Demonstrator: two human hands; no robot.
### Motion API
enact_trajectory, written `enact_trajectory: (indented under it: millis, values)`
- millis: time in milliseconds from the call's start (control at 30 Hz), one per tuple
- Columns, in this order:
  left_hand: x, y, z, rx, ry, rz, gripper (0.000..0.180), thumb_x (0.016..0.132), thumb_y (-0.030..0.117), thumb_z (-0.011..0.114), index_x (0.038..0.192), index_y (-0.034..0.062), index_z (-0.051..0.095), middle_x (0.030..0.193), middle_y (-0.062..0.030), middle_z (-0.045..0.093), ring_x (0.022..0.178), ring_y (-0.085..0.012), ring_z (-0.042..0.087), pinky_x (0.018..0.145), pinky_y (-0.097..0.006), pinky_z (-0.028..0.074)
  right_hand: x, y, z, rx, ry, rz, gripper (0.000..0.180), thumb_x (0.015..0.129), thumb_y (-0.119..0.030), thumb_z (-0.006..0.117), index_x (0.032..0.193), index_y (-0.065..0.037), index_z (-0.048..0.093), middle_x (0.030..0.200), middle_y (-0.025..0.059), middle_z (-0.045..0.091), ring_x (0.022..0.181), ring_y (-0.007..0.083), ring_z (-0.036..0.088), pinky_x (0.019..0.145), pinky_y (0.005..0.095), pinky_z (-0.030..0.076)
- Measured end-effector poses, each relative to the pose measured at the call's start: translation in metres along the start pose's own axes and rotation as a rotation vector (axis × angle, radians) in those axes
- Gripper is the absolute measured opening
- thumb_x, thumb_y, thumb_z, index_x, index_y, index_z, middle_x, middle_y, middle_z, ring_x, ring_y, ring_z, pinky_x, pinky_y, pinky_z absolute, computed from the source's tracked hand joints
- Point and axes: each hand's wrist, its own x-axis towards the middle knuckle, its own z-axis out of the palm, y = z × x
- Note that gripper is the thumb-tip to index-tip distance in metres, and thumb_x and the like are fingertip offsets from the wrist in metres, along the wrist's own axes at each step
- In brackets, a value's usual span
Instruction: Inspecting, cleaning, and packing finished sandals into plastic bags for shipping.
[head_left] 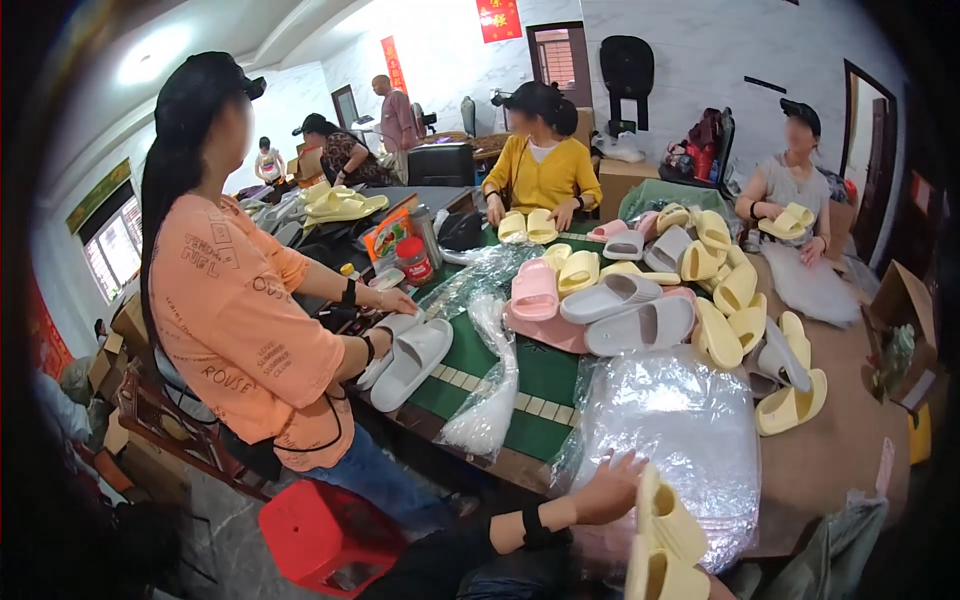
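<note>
My left hand [608, 490], with a black band at the wrist, has its fingers stretched out over the near edge of a stack of clear plastic bags [665, 430]. It holds nothing. Right beside its fingertips, a pair of pale yellow slippers [672, 530] is held up on edge at the bottom of the view. Only a sliver of my right hand [718, 588] shows behind them, gripping the pair from the right; its fingers are hidden. Beyond the bags lies a heap of grey slippers [640, 325], pink slippers [534, 290] and yellow slippers [718, 335].
At left, a person in an orange shirt [240, 330] touches grey slippers [412, 365]. Across the table, a person in yellow [550, 180] and one in grey [795, 190] handle yellow slippers. A red stool [320, 530] stands at lower left. A cardboard box [905, 320] is at right.
</note>
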Motion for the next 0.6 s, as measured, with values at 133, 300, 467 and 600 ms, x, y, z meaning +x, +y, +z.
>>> enact_trajectory:
  millis: [133, 300, 467, 600]
  values:
    - [0.003, -0.019, 0.026, -0.241, 0.395, 0.054, 0.046, 0.090, 0.027, 0.051, 0.131, 0.0079, 0.047, 0.132, -0.0098, 0.052, 0.130, -0.0326, 0.039, 0.108, -0.054, 0.023, 0.016, 0.001, 0.007, 0.121, -0.098, 0.005, 0.080, 0.078, -0.026, 0.073, 0.141, 0.001, 0.032, 0.140, 0.0103, 0.041, 0.126, 0.0194, 0.039, 0.105, 0.0336, 0.030]
    - [-0.002, -0.009, 0.011, -0.627, 0.567, 0.016, 0.036, 0.087, 0.015, 0.058, 0.123, 0.0080, 0.056, 0.118, -0.0107, 0.061, 0.119, -0.0313, 0.050, 0.105, -0.048, 0.030, 0.014, 0.010, 0.009, 0.019, 0.068, -0.001, 0.076, 0.079, -0.018, 0.071, 0.141, 0.001, 0.033, 0.137, 0.0098, 0.044, 0.125, 0.0189, 0.041, 0.103, 0.0333, 0.032]
    - [-0.002, -0.002, 0.004, -0.831, 0.594, -0.152, 0.023, 0.085, 0.004, 0.063, 0.108, 0.0013, 0.063, 0.108, -0.0137, 0.065, 0.100, -0.0230, 0.063, 0.083, -0.031, 0.049, 0.014, 0.006, 0.010, -0.189, 0.242, -0.031, 0.068, 0.080, -0.006, 0.063, 0.140, 0.000, 0.034, 0.130, 0.0095, 0.051, 0.110, 0.0173, 0.052, 0.090, 0.0307, 0.043]
    - [0.000, -0.001, 0.003, -1.008, 0.536, -0.260, 0.021, 0.090, 0.011, 0.061, 0.107, 0.0005, 0.064, 0.105, -0.0104, 0.066, 0.096, -0.0153, 0.062, 0.082, -0.029, 0.049, 0.005, 0.020, 0.004, -0.226, 0.314, 0.024, 0.060, 0.081, 0.002, 0.053, 0.139, -0.002, 0.038, 0.110, 0.0074, 0.060, 0.074, 0.0114, 0.057, 0.058, 0.0242, 0.044]
